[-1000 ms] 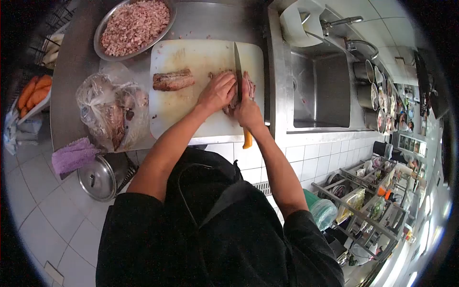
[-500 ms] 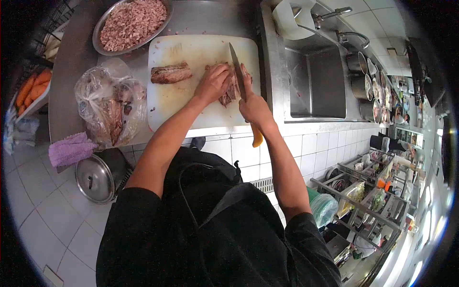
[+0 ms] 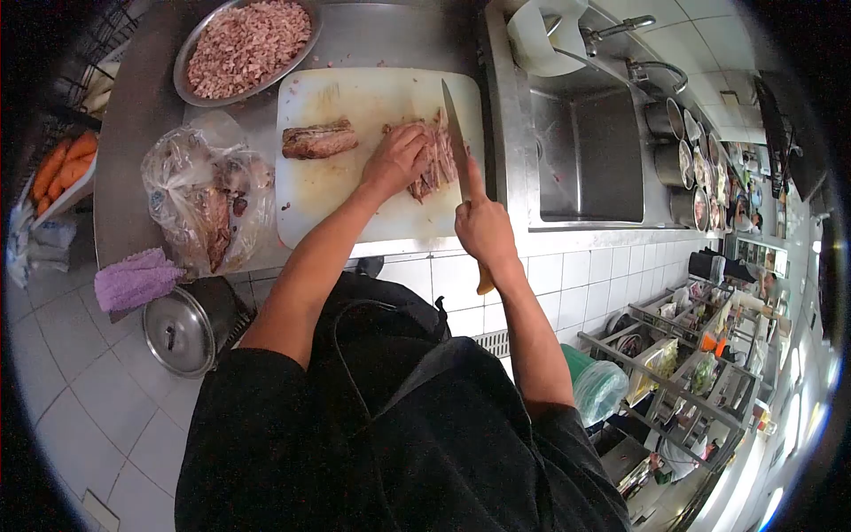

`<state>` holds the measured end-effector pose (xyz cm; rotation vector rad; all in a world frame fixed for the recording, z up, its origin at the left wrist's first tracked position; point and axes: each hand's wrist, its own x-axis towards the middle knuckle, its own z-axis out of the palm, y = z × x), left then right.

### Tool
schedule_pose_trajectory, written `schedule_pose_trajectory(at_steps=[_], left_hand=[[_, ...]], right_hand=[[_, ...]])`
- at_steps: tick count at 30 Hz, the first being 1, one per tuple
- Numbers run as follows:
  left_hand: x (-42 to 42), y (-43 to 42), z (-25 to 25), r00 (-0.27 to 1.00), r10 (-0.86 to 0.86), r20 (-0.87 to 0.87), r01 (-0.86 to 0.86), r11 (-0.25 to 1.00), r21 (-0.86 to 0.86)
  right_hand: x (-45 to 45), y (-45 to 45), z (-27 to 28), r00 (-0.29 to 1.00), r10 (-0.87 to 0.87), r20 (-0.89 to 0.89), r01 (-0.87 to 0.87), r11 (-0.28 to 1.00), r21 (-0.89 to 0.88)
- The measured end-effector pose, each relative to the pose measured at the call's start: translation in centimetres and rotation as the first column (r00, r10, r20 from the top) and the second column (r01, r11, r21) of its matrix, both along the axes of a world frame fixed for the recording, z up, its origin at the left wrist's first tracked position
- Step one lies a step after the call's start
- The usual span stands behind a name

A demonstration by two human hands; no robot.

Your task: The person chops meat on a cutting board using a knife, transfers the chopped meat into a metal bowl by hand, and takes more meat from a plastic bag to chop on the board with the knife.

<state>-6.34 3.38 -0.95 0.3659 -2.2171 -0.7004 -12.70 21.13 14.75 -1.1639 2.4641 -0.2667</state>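
Note:
Sliced meat [image 3: 434, 168] lies on the right half of a white cutting board [image 3: 324, 199]. My left hand [image 3: 399, 155] rests on the meat's left side, its fingers bent together over it. A long knife [image 3: 454, 124] with a yellow handle is in my right hand [image 3: 483, 226], the index finger stretched along the blade. The blade stands at the right edge of the slices, its tip toward the board's far edge. A browned, uncut piece of meat [image 3: 319, 139] lies on the board's left half.
A metal bowl of diced meat [image 3: 248, 49] stands at the back left. Left of the board lies a plastic bag with meat [image 3: 208, 195], near a purple cloth [image 3: 137, 281]. A sink [image 3: 589, 155] is on the right. Below left stands a lidded pot [image 3: 180, 330].
The knife and my right hand have moved right, away from my left hand. More of the sliced meat now shows between them, with the slices fanned out.

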Motion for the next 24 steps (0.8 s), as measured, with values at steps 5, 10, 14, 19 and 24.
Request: schedule_pose_trajectory(at_steps=[5, 10, 14, 19, 24], left_hand=[[0.1, 0.1, 1.0, 0.999, -0.039, 0.034, 0.037, 0.997, 0.070], [0.3, 0.1, 1.1, 0.999, -0.028, 0.040, 0.026, 0.999, 0.046], [0.3, 0.3, 2.0, 0.997, -0.069, 0.042, 0.071, 0.997, -0.033], [-0.6, 2.6, 2.7, 0.960, -0.238, 0.148, 0.255, 0.961, -0.110], [0.0, 2.3, 2.6, 0.918, -0.283, 0.278, 0.324, 0.939, -0.115]], right_hand=[[-1.5, -0.6, -2.9, 1.000, 0.016, -0.006, -0.017, 0.997, -0.071], [-2.0, -1.5, -4.5, 1.000, 0.001, 0.012, 0.000, 0.993, -0.118], [-2.5, -1.0, -6.0, 0.992, -0.107, 0.061, 0.117, 0.973, -0.197], [-2.0, 0.7, -6.2, 0.974, -0.196, 0.114, 0.218, 0.948, -0.232], [-1.4, 3.0, -6.2, 0.983, -0.156, 0.096, 0.176, 0.948, -0.267]])
